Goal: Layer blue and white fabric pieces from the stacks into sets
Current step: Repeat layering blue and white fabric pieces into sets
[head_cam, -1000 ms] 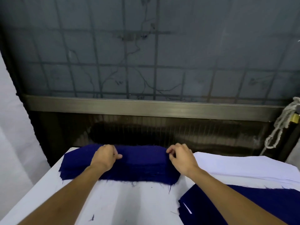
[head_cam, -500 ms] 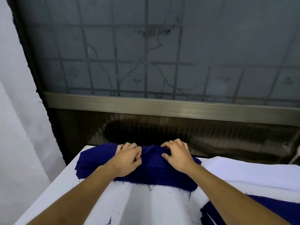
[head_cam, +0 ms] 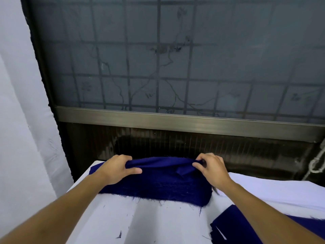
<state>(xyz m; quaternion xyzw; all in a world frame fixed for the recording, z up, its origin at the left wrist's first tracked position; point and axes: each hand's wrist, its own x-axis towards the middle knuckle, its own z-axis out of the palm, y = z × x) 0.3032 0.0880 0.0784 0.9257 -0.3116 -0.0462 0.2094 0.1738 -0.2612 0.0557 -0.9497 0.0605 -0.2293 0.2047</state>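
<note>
A thick stack of dark blue fabric pieces (head_cam: 158, 187) lies at the far end of the white table (head_cam: 144, 222). Its top blue piece (head_cam: 163, 162) is lifted off the stack along the far edge. My left hand (head_cam: 117, 169) grips that piece at its left end, thumb under the fold. My right hand (head_cam: 211, 169) pinches its right end, where a corner is folded over. A stack of white fabric (head_cam: 274, 192) lies to the right of the blue stack. A layered blue set (head_cam: 233, 226) sits at the near right, partly under my right forearm.
Behind the table stands a dark wall with a metal sill (head_cam: 175, 120) and a frosted, barred window. A white curtain (head_cam: 21, 120) hangs on the left. A white rope (head_cam: 316, 164) dangles at the far right. Loose blue threads dot the table.
My hands moved apart from the middle of the stack to its two ends and lifted the top blue piece. The view shifted slightly.
</note>
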